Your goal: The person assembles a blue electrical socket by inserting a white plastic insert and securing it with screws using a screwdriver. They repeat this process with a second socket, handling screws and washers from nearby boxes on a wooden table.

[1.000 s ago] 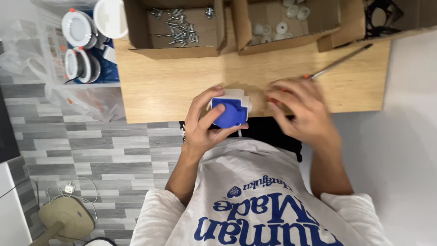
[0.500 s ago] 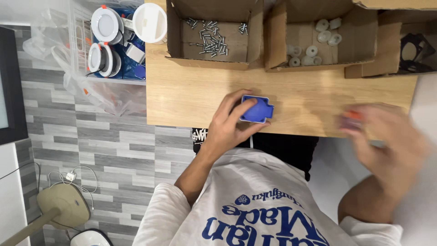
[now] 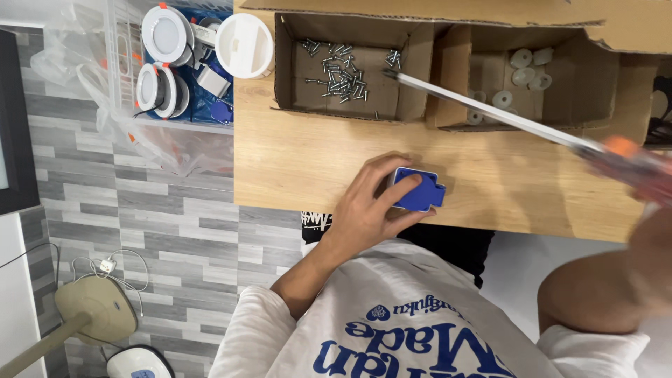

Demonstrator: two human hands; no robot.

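Your left hand lies near the middle of the frame, palm down on the wooden table, fingers curled around a small blue plastic block with the thumb under its lower edge and a fingertip on top, so the block is clamped against the tabletop just above the table's near edge. Your left forearm runs down and left to the white sleeve.

Your right hand sits at the right edge of the frame, blurred and partly cut off, so you cannot tell exactly how its fingers lie, though they close around the red and orange handle of a long screwdriver. Its pale shaft slants up and left across the frame, and its tip reaches into the left cardboard box, among a scatter of small screws.

The shaft crosses in front of the right cardboard box, which holds small white round parts. In the upper left of the frame, beside the table, a clear plastic bin holds round white light fittings
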